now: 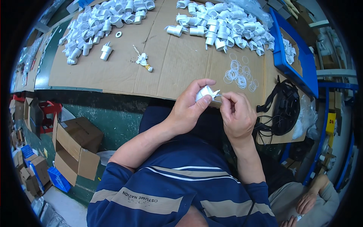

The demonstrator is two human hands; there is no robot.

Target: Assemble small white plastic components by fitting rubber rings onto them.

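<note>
Your left hand (189,108) grips a white plastic fitting (204,94) between the thumb and the curled fingers, with the pointed end of the part directed toward your right hand (239,115). The fitting is in front of your torso, at the near edge of the cardboard sheet (181,62) that covers the worktable. The thumb and index finger of your right hand are pinched together just beside the pointed end; the detail is too small to tell what they grip. Beyond your right hand, a loose cluster of thin translucent rings (242,81) lies on the cardboard. Two heaps of similar white fittings occupy the far side: a left heap (102,26) and a right heap (232,28). One single fitting (106,51) lies apart, near the left heap, with a small white washer (118,34) farther back. Between the heaps and nearer to you, note a slender tool (142,60) wrapped in white material. At the right, a blue bin (279,47) contains further fittings, and a black bag (286,109) lies nearer to you. At the lower right, a co-worker's hand (308,202) is visible over grey clothing.
</note>
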